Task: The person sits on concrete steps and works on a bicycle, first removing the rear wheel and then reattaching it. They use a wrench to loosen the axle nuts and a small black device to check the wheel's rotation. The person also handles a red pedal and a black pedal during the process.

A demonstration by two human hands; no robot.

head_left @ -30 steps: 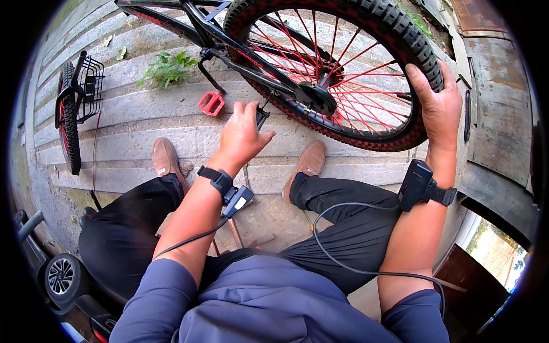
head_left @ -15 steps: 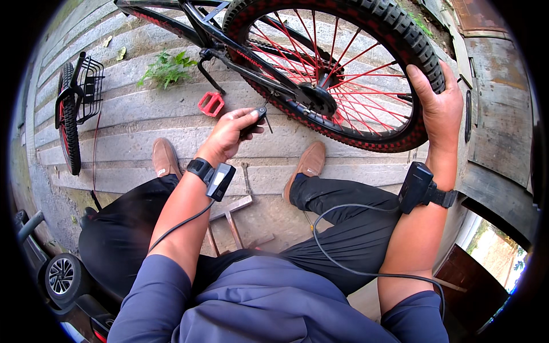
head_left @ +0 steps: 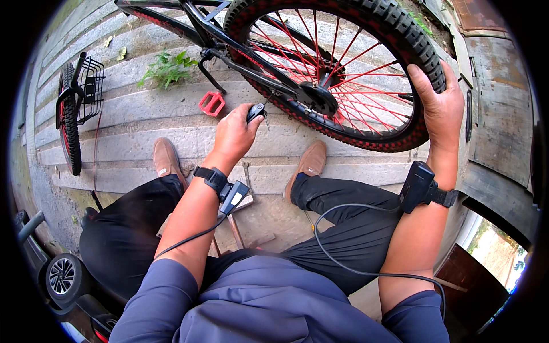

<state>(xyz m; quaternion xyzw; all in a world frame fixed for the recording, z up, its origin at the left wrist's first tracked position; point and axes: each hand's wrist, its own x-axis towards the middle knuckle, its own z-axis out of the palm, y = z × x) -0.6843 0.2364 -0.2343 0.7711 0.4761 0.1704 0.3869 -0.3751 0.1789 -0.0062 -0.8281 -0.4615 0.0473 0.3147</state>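
Observation:
Black bicycle frame [head_left: 197,26] with a red-spoked rear wheel [head_left: 374,143] fills the upper middle. My left hand [head_left: 234,131] is closed on a small black folding tool [head_left: 256,112], with a thin bit sticking out, just below the frame near the wheel's axle. My right hand [head_left: 439,108] grips the knobby tyre at its right side, thumb on the near face. A red pedal [head_left: 211,104] is left of the tool. A wrench [head_left: 246,174] lies below my left hand, beside a wooden piece [head_left: 234,226], partly hidden by my forearm.
At the left is another bicycle wheel [head_left: 71,140] with a black wire basket [head_left: 91,86]. A plant [head_left: 168,71] grows among the stone slabs [head_left: 123,137]. Weathered boards [head_left: 494,103] line the right side; a dark vehicle with a wheel [head_left: 66,277] is at lower left.
My left hand shifted down and left, turning the tool, then came back up and rightward, its back now toward the camera. My right hand has barely moved on the tyre.

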